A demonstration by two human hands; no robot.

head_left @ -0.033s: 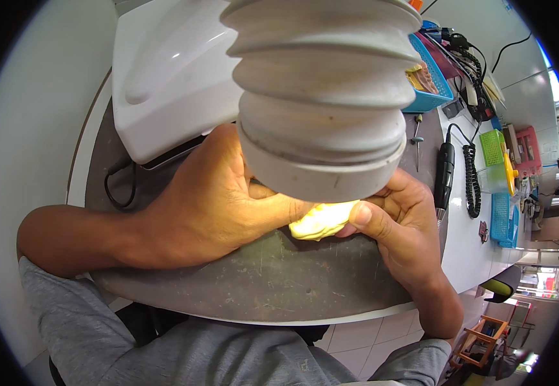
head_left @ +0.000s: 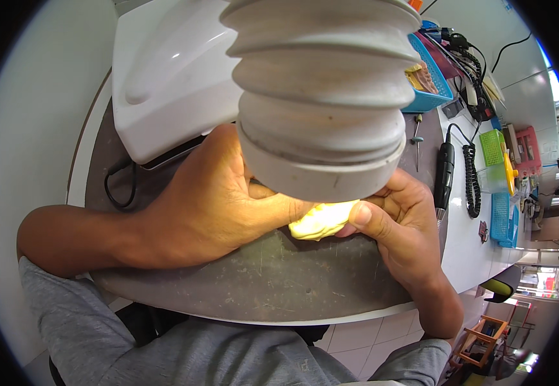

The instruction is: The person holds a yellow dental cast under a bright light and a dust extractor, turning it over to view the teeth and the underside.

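Note:
A lumpy pale yellow piece, which looks like a dental plaster cast (head_left: 320,222), is brightly lit just under the mouth of a ribbed white hose (head_left: 324,128). My left hand (head_left: 218,209) grips its left end, the thumb lying along the top. From the right, my right hand (head_left: 398,222) pinches the other end between thumb and fingers. Both hands hold the cast a little above the dark grey worktop (head_left: 260,283). The hose hides several fingertips and the far side of the cast.
Behind my left hand stands a white moulded housing (head_left: 176,83). A black handpiece (head_left: 445,174) with a coiled cord lies on the right, near a thin metal tool (head_left: 418,141). Farther back, a blue basket (head_left: 437,100) holds pinkish and yellow pieces. A black cable (head_left: 118,186) loops at left.

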